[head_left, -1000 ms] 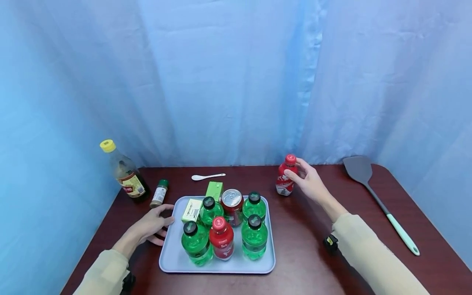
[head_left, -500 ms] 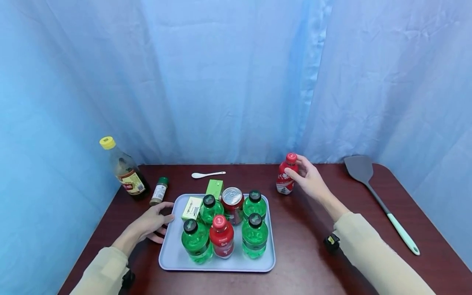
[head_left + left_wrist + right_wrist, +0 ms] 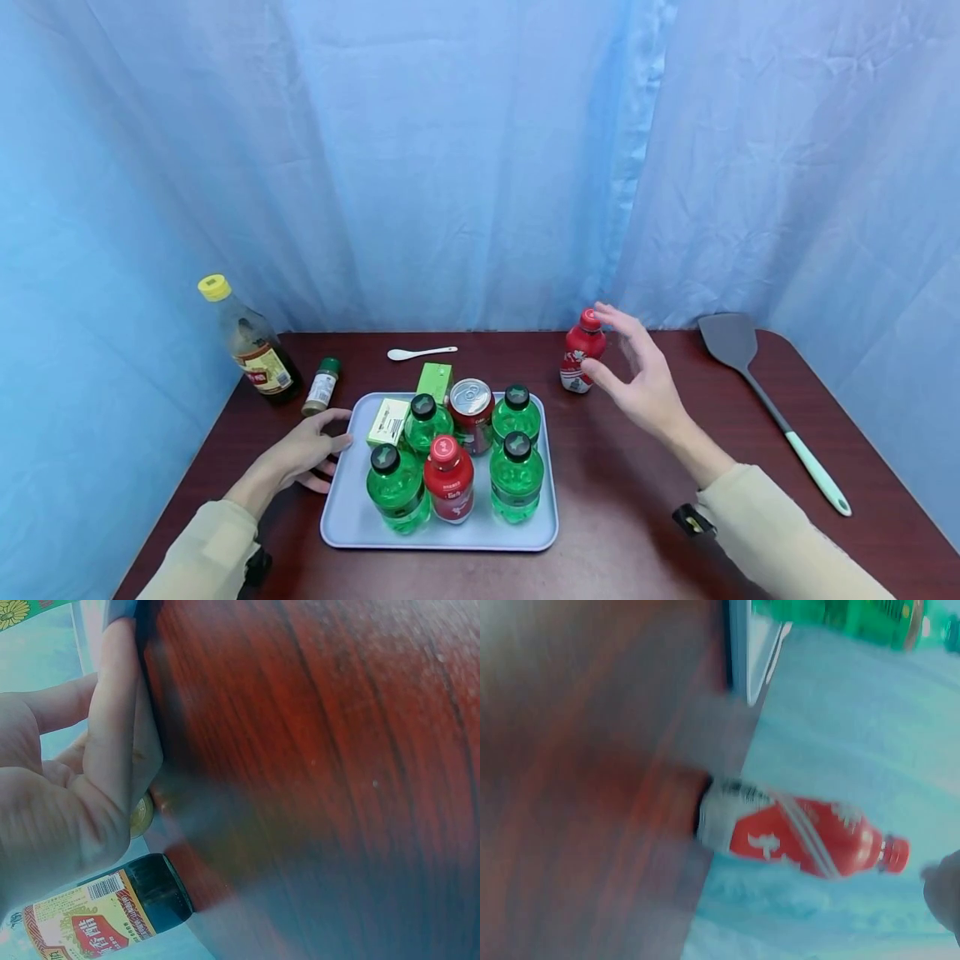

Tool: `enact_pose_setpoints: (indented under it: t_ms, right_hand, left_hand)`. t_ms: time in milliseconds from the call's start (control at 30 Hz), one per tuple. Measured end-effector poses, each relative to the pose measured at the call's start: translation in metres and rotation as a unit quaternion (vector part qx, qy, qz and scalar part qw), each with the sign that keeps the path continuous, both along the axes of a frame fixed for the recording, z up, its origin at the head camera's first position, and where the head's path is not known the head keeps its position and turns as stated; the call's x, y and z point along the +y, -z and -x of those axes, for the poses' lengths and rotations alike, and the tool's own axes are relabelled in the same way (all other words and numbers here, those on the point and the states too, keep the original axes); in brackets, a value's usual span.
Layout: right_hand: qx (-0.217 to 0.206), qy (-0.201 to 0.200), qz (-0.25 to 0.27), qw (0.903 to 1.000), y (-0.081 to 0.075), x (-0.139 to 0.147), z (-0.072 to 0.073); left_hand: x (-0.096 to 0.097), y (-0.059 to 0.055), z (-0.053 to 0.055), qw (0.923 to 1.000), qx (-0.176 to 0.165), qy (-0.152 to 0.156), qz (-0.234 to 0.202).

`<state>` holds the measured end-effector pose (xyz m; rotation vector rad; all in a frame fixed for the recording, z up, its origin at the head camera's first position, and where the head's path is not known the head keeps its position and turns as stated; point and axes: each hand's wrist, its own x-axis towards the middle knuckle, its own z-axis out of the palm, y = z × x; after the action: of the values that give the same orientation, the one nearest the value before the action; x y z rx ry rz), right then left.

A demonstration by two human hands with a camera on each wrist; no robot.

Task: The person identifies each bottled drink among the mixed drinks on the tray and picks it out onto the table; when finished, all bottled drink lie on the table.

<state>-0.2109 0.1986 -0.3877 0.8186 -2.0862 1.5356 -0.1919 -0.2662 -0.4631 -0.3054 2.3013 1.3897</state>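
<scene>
At the tray's left edge, my left hand (image 3: 306, 454) holds the rim of the pale blue tray (image 3: 341, 529) with its thumb and fingers. On the tray stand several green drink bottles (image 3: 517, 483), a red bottle (image 3: 450, 487), a cola can (image 3: 472, 417) and small green-and-white boxes (image 3: 390, 423). A second red bottle (image 3: 581, 354) stands upright on the table to the tray's right. My right hand (image 3: 647, 383) is just right of this bottle, thumb and fingers spread apart, holding nothing. The right wrist view shows the whole red bottle (image 3: 795, 836), with a blurred fingertip beyond its cap.
On the left stand a vinegar bottle (image 3: 262, 354) with a yellow cap and a small green-capped jar (image 3: 322, 387). A white spoon (image 3: 422, 353) lies behind the tray. A spatula (image 3: 765, 400) lies at the right, and blue curtains (image 3: 465, 167) hang around the table.
My right hand has let go of the red bottle and moved slightly back to the right with its fingers opened. The bottle stays standing there. My left hand stays at the tray.
</scene>
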Motion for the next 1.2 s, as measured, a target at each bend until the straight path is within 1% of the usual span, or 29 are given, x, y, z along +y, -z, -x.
enact_pose_setpoints:
  t_ms: [67,133,233,300,333,367,533,667,733,800,933,1100,1200]
  right_hand:
    - [0.002,-0.075,0.046,0.9962,0.010,0.000,-0.001]
    - [-0.015,-0.144,0.073,0.9868,0.022,0.001,-0.001]
    - [-0.059,-0.220,0.073,0.9709,0.036,0.001,0.000]
    - [-0.086,-0.259,0.057,0.9604,0.041,-0.002,-0.002]
    - [-0.101,-0.271,0.047,0.9563,0.044,-0.003,-0.003]
    - [-0.116,-0.279,0.035,0.9525,0.046,-0.005,-0.004]
    - [-0.182,-0.298,-0.029,0.9366,0.054,-0.013,-0.005]
    - [-0.220,-0.328,-0.045,0.9177,0.057,-0.018,-0.002]
    - [-0.233,-0.333,-0.048,0.9123,0.058,-0.020,0.000]
    - [-0.241,-0.335,-0.049,0.9096,0.058,-0.023,0.003]
    - [-0.248,-0.332,-0.055,0.9084,0.061,-0.027,0.008]
    - [-0.246,-0.331,-0.077,0.9077,0.069,-0.031,0.016]
    - [-0.245,-0.333,-0.081,0.9069,0.074,-0.031,0.020]
  left_hand:
    - [0.000,-0.001,0.000,1.0000,0.002,0.000,-0.001]
    - [-0.001,-0.001,0.000,1.0000,0.003,0.000,-0.001]
    - [-0.001,-0.001,0.000,1.0000,0.005,0.000,-0.002]
    - [-0.001,-0.001,0.000,1.0000,0.005,-0.001,-0.003]
    - [-0.001,-0.001,0.000,1.0000,0.004,-0.001,-0.004]
    - [-0.001,-0.001,0.000,1.0000,0.004,-0.002,-0.004]
    - [-0.001,-0.001,0.001,1.0000,0.000,-0.005,-0.003]
    - [-0.001,-0.001,0.002,1.0000,-0.001,-0.005,-0.005]
    - [-0.001,-0.002,0.002,1.0000,-0.002,-0.004,-0.006]
    - [-0.001,-0.002,0.002,1.0000,-0.002,-0.004,-0.006]
    - [-0.001,-0.003,0.001,1.0000,-0.001,-0.006,-0.005]
    - [0.000,-0.002,-0.001,1.0000,0.000,-0.008,-0.003]
    - [0.001,-0.001,-0.002,1.0000,0.001,-0.007,-0.002]
